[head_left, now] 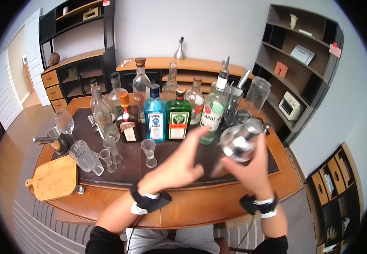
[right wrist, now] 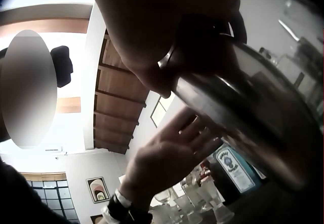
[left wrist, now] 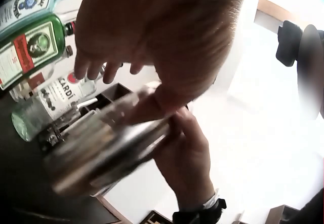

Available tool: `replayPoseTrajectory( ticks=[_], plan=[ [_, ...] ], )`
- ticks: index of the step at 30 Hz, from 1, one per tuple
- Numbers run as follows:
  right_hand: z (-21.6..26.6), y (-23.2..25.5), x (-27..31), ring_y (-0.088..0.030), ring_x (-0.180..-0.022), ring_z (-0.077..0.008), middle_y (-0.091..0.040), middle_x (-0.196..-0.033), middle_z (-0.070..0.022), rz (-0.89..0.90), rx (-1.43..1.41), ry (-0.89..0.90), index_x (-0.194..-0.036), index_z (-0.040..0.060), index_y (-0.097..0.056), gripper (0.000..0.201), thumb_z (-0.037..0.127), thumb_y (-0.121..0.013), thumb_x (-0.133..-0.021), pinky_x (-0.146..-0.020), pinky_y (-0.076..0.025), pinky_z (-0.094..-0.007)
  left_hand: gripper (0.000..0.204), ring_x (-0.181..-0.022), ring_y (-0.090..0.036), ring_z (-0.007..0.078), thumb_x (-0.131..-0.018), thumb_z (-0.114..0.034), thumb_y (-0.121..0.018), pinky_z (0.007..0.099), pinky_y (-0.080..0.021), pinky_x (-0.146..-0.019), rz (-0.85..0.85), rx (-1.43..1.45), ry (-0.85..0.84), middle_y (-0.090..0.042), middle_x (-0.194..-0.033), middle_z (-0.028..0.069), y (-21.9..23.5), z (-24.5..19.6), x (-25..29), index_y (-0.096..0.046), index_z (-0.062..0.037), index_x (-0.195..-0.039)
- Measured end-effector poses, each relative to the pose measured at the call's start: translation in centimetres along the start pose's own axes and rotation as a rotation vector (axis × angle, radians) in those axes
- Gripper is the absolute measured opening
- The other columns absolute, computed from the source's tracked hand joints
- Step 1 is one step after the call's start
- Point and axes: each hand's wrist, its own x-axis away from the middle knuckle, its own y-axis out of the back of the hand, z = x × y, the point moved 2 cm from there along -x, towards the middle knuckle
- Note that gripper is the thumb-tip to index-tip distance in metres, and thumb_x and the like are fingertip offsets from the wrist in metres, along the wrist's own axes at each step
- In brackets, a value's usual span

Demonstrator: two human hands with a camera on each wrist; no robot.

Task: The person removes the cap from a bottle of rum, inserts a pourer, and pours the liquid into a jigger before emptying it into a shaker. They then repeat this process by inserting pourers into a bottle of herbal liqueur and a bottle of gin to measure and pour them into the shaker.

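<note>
My right hand (head_left: 251, 169) grips a shiny metal cocktail shaker (head_left: 239, 144), blurred, above the right part of the table. In the left wrist view the shaker (left wrist: 111, 148) is tilted, with the right hand (left wrist: 187, 158) at its upper end. My left hand (head_left: 179, 167) is held out beside it over the middle of the table, palm toward it, fingers extended and holding nothing. Behind the left fingertips stands a Bacardi bottle (head_left: 212, 114) with a pourer. A small glass (head_left: 148, 152) with a little liquid sits left of that hand.
Several bottles line the back, including a green Jägermeister bottle (head_left: 178, 114) and a blue Bombay bottle (head_left: 155, 116). On the left are a wooden board (head_left: 54, 178), a wine glass (head_left: 64, 122) and tumblers. A tall mixing glass (head_left: 257, 95) stands at the back right.
</note>
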Motion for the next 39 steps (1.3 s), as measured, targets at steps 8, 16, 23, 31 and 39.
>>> replayPoseTrajectory(
  ticks=[8,16,23,31,39],
  plan=[
    [-4.8,-4.0,-1.3,-0.061,-0.117,-0.0213,-0.059,-0.130,-0.0122,0.125,-0.202,-0.065,-0.141,0.0007,-0.044,0.071,0.019,-0.086,-0.086,-0.100,-0.050,-0.0354,0.110,-0.139,-0.050,0.0319,-0.076,-0.010,-0.090,0.0423,-0.041,-0.116,-0.021,0.315,0.188,-0.046,-0.149,0.0215,-2.4,2.0,-2.1,-0.020,-0.0087,-0.160],
    [-4.5,-4.6,-3.9,-0.063,-0.116,-0.0160,-0.067,-0.125,-0.0121,0.005,-0.383,-0.066,-0.138,-0.0008,-0.053,0.046,0.023,-0.070,-0.103,-0.101,-0.049,-0.0315,0.102,-0.136,-0.054,0.0302,-0.077,-0.008,-0.089,0.0420,-0.047,-0.111,0.012,0.440,0.143,-0.046,-0.151,0.0199,-2.2,3.1,-2.5,-0.024,-0.0076,-0.156],
    [-4.7,-4.5,-4.8,-0.063,-0.121,-0.0214,-0.067,-0.128,-0.0185,0.003,-0.603,0.056,-0.136,0.0006,-0.045,0.048,0.027,-0.069,-0.104,-0.107,-0.047,-0.0361,0.106,-0.135,-0.050,0.0238,-0.076,-0.007,-0.091,0.0388,-0.041,-0.114,0.110,0.501,0.171,-0.050,-0.145,0.0154,-1.3,4.4,-2.6,-0.023,-0.0081,-0.157],
    [-4.0,-1.2,-4.8,-0.064,-0.114,-0.0191,-0.068,-0.127,-0.0178,-0.097,-0.543,0.120,-0.132,0.0043,-0.044,0.045,0.022,-0.071,-0.102,-0.105,-0.047,-0.0349,0.105,-0.135,-0.049,0.0221,-0.077,-0.008,-0.091,0.0375,-0.042,-0.113,0.096,0.449,0.198,-0.050,-0.144,0.0143,-1.2,4.1,-2.6,-0.023,-0.0083,-0.157],
    [-6.7,6.9,-1.3,-0.061,-0.085,-0.0079,-0.067,-0.095,0.0000,-0.047,-0.146,-0.117,-0.121,0.0016,-0.071,0.042,0.040,-0.063,-0.106,-0.077,-0.051,-0.0249,0.112,-0.137,-0.046,0.0225,-0.073,-0.008,-0.095,0.0379,-0.035,-0.118,0.090,0.492,0.217,-0.049,-0.148,0.0126,-1.4,4.9,-2.5,-0.023,-0.0077,-0.158]
  ],
)
